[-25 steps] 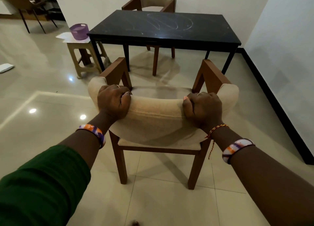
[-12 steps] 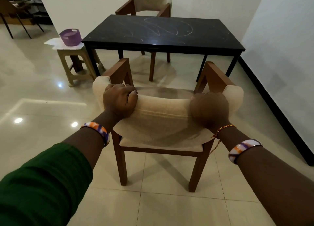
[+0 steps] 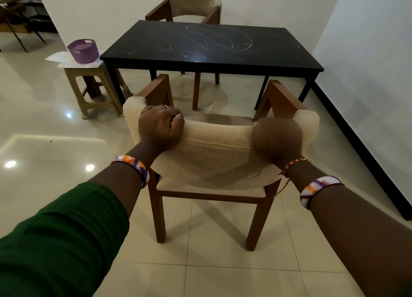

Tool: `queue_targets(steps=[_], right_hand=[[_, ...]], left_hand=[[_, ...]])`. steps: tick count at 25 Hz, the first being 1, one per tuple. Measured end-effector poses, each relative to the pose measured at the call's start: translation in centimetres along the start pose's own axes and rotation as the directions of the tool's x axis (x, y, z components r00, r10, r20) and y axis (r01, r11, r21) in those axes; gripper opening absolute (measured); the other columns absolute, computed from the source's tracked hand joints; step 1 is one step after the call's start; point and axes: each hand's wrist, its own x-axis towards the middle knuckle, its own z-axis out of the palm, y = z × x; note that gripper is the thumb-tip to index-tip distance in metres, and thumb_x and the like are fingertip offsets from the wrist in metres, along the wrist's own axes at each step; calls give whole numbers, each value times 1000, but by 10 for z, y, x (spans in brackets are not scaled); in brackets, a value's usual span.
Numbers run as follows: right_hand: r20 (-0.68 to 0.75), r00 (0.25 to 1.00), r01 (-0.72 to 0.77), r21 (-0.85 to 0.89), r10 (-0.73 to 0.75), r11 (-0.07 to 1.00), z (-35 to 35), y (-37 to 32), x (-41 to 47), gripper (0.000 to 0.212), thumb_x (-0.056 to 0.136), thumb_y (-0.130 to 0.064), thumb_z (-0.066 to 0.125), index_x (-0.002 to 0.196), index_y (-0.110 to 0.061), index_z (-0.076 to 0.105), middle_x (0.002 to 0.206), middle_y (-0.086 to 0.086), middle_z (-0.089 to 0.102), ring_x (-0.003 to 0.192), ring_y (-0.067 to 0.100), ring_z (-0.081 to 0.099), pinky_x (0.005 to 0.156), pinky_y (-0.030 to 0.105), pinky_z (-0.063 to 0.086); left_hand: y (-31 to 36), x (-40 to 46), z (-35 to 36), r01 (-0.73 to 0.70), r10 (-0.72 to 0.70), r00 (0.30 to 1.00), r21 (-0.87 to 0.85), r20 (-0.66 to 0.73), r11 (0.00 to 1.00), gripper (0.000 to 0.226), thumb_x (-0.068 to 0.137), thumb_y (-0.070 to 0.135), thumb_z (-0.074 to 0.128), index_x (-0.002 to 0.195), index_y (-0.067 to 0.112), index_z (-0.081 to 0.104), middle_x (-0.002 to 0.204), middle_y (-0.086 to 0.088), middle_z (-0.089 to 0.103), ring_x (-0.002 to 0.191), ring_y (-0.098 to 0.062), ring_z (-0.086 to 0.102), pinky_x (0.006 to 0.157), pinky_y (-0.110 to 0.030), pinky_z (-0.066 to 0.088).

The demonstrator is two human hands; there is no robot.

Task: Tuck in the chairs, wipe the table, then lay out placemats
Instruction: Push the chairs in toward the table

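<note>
**Cream-backed chair held at both ends of its backrest, facing the dark desk**

Cream upholstery curves across the near chair [image 3: 214, 154], whose seat opens away from the person toward the desk [image 3: 211, 49]; the backrest's long axis runs left to right, parallel to the desk's long near edge. It stands on the tiled floor [image 3: 234, 281], just short of the desk, its wooden arm fronts close to the edge but not under it.

Left hand [image 3: 161, 128] grips the top of the backrest near its left end, fingers [image 3: 166, 109] curled over the padding. Right hand [image 3: 277, 140] is blurred, closed over the backrest near its right end; its single fingers cannot be made out.

Chalky scribbles mark the black top of the desk. A second chair [image 3: 194, 6] sits at the far side, against the white wall. Left of the desk stands a beige plastic stool [image 3: 93, 89] carrying a purple tub [image 3: 83, 50] on white paper [image 3: 58, 59]. Between the near chair and the desk the far chair's legs show
</note>
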Motion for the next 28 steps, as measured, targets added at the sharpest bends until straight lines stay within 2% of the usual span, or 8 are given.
queue_targets(steps=[9, 12, 14, 18, 21, 28], right_hand=[[-91, 996, 17, -14, -18, 1000, 37, -5, 39, 50, 89, -33, 34, 71, -5, 71, 47, 8, 59, 44, 11, 37, 55, 19, 25], [-92, 995, 24, -22, -26, 999, 49, -2, 50, 52, 89, -33, 33, 72, -4, 72, 50, 10, 61, 43, 18, 46, 58, 23, 29], [-85, 996, 15, -24, -17, 1000, 57, 1, 60, 53, 89, -34, 32, 73, -3, 72, 52, 11, 62, 44, 22, 51, 59, 23, 29], [-83, 997, -5, -37, 2, 999, 64, 9, 70, 55, 89, -35, 30, 71, -2, 70, 53, 13, 62, 45, 21, 49, 59, 23, 29], [-73, 997, -9, -26, 7, 1000, 68, 11, 70, 57, 90, -36, 29, 75, -1, 71, 58, 15, 65, 49, 27, 57, 60, 23, 32], [-77, 997, -17, -38, 14, 999, 69, 8, 70, 55, 89, -35, 28, 74, -4, 71, 57, 13, 64, 50, 27, 56, 63, 24, 33]], left_hand=[[-35, 43, 13, 25, -25, 1000, -26, 11, 999, 61, 81, 37, 21, 71, 2, 70, 63, -17, 65, 61, -31, 57, 73, -30, 35], [-42, 55, 18, 36, -36, 999, -36, 6, 999, 62, 79, 38, 20, 72, 1, 70, 65, -17, 65, 63, -31, 57, 75, -32, 37], [-46, 64, 22, 36, -36, 999, -41, 3, 999, 62, 79, 38, 20, 72, 1, 69, 65, -17, 64, 63, -30, 55, 75, -30, 33], [-54, 74, 32, 37, -37, 999, -19, 1, 999, 63, 79, 40, 18, 72, 3, 68, 65, -16, 64, 61, -23, 50, 74, -27, 28], [-57, 75, 35, 33, -33, 999, -16, 11, 999, 62, 80, 40, 18, 72, 4, 68, 66, -16, 64, 63, -27, 54, 75, -26, 28], [-57, 74, 32, 31, -31, 1000, -6, 6, 1000, 64, 78, 40, 17, 77, 3, 70, 70, -18, 65, 68, -30, 56, 77, -25, 25]])
